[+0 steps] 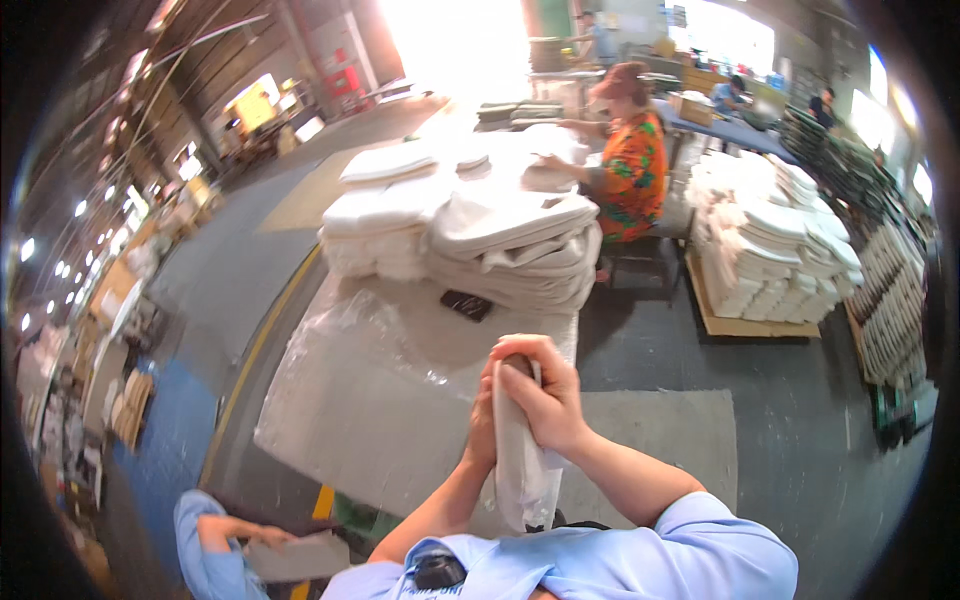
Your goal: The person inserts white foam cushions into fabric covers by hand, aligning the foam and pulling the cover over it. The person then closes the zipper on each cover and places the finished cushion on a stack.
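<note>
Between my hands, upright and edge-on in front of my chest, is a folded pale cloth bundle (513,450) with clear plastic round its lower part. My right hand (548,395) is closed over its upper end, fingers curled across the top. Along its left side presses my left hand (482,425), whose fingers are partly hidden behind the bundle. A darker patch shows at the top of the bundle, and its exact kind is unclear. Beyond my hands, a stack of folded white cloth pieces (515,245) stands on the pale table (350,420).
A dark phone-like object (466,305) and a crumpled clear plastic sheet (370,330) lie on the table. Across it works a person in an orange patterned top (632,170). White stacks on a pallet (760,328) stand right. Another person's blue sleeve (195,530) is at lower left.
</note>
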